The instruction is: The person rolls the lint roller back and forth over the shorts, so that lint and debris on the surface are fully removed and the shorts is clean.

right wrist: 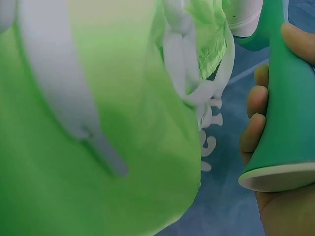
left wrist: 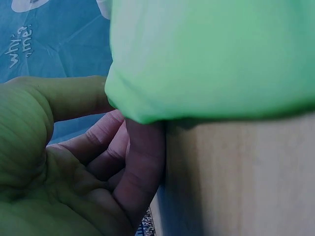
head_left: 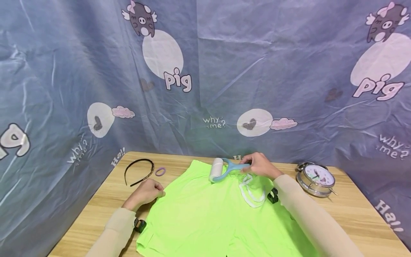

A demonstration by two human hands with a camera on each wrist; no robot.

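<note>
Neon-green shorts (head_left: 199, 210) lie spread on the table, waistband toward the back. At their left edge my left hand (head_left: 147, 193) pinches the fabric between thumb and index finger; the left wrist view shows the thumb above the cloth (left wrist: 206, 59) and the index finger under it. My right hand (head_left: 259, 166) grips the blue handle of a lint roller (head_left: 233, 167). Its white roll (head_left: 216, 170) lies over the waistband, pointing left. In the right wrist view the fingers curl round the handle (right wrist: 290, 123). A white drawstring (head_left: 248, 194) hangs loose on the shorts' front.
A black headband (head_left: 148, 175) and a purple ring-shaped band (head_left: 160, 171) lie at the back left of the wooden table (head_left: 93, 210). A silver twin-bell alarm clock (head_left: 316, 178) is at the back right. A printed blue-grey cloth (head_left: 224, 71) hangs behind and beside the table.
</note>
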